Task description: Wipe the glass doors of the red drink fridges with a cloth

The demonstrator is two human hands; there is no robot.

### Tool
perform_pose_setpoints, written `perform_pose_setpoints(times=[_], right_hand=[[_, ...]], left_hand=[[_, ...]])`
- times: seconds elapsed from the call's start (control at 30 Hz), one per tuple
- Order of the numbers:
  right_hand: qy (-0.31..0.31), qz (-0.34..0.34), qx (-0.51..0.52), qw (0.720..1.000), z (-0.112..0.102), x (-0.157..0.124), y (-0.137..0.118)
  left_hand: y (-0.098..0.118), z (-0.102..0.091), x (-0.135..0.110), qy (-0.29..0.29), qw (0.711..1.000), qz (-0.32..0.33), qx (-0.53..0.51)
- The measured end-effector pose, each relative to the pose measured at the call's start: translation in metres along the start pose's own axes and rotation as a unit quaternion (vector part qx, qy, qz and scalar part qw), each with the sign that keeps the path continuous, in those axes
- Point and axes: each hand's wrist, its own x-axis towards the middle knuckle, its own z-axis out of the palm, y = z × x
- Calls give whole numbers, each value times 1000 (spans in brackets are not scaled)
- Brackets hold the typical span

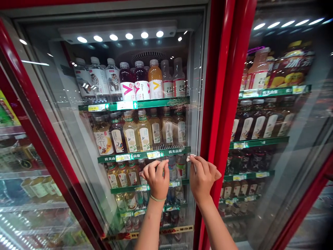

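Observation:
My left hand (156, 177) is raised in front of the fridge's glass front (78, 139), at the third shelf. Its fingers are curled together, and I cannot see what is inside them. My right hand (203, 175) is beside it, against the red door post (221, 86). It pinches a small white scrap (191, 158) at the right end of the green shelf rail (166, 152). Bottles of tea (144, 133) stand on the shelf just above both hands. A thin band circles my left wrist.
The top shelf carries water and juice bottles (142, 81). Smaller bottles (122, 177) fill the lower shelves. A second fridge (270, 114) with dark bottles stands to the right, and another glass cabinet (23, 180) is at the left. Ceiling lights glare on the glass.

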Motion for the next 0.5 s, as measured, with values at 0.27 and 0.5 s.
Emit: perform_pose_setpoints(times=[0.27, 0.5], right_hand=[[-29, -16, 37, 999, 0, 4, -5], [-55, -30, 116, 991, 10, -10, -20]], left_hand=[[0, -2, -1, -8, 1000, -12, -10], [-1, -7, 2, -10, 999, -2, -38]])
